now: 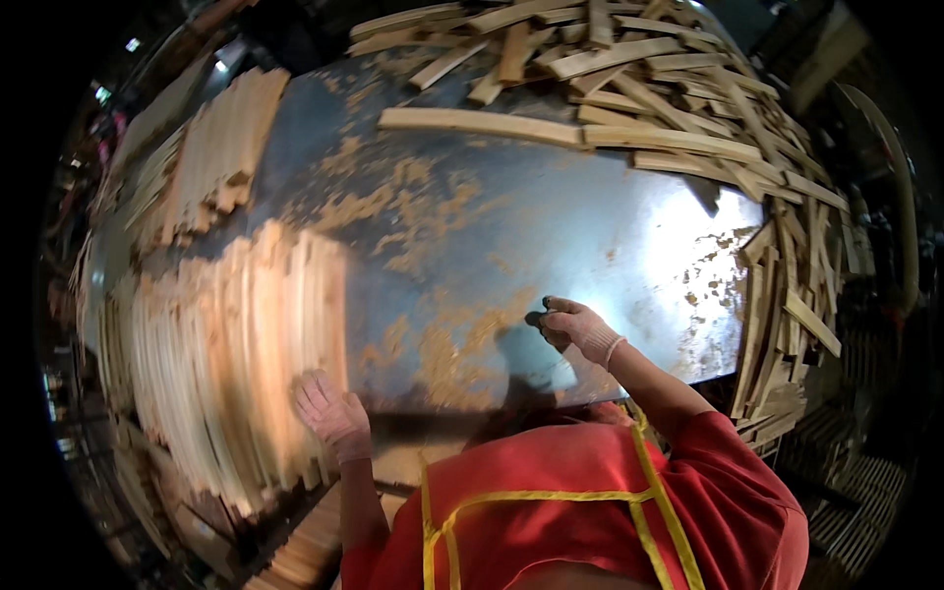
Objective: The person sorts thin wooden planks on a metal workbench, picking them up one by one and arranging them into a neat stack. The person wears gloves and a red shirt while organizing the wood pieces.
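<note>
My left hand (332, 415), in a pale glove, lies flat with its fingers stretched out on the right edge of a row of wooden strips (261, 344). The strips stand side by side at the left of the metal table, and those near the hand look blurred. Over the table's near part, my right hand (580, 329) hovers in a pale glove with dark fingertips. Its fingers are loosely bent and apart, and I see nothing held in them. The metal tabletop (472, 216) below carries scattered sawdust.
A second stack of strips (221, 147) stands at the far left. Loose wooden pieces (659, 88) heap along the far edge and down the right side (787, 305). One long strip (472, 124) lies in front of the far heap. More wood (310, 551) sits below the table's near left.
</note>
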Tool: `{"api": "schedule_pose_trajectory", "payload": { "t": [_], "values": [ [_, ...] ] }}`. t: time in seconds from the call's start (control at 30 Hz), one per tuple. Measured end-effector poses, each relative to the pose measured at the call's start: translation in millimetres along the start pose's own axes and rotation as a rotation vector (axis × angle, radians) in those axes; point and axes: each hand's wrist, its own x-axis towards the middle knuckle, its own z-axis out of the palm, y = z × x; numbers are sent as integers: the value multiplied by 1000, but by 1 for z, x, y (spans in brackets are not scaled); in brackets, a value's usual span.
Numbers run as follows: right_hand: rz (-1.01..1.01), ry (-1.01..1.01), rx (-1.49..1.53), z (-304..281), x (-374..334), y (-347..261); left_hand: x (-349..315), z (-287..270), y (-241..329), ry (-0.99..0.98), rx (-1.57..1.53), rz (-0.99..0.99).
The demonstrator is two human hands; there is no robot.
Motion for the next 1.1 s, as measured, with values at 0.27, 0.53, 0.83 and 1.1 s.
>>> {"api": "schedule_pose_trajectory", "payload": {
  "t": [0.27, 0.53, 0.83, 1.1],
  "values": [
    [-759, 590, -633, -185, 102, -179, 62, 7, 210, -168, -351, 160],
    [-301, 1151, -1498, -322, 114, -385, 60, 11, 204, -187, -428, 142],
    [-91, 850, -1620, -326, 118, -354, 57, 16, 203, -161, -403, 160],
    [-250, 733, -1473, -158, 46, -158, 61, 9, 207, -197, -385, 130]
  ]
}}
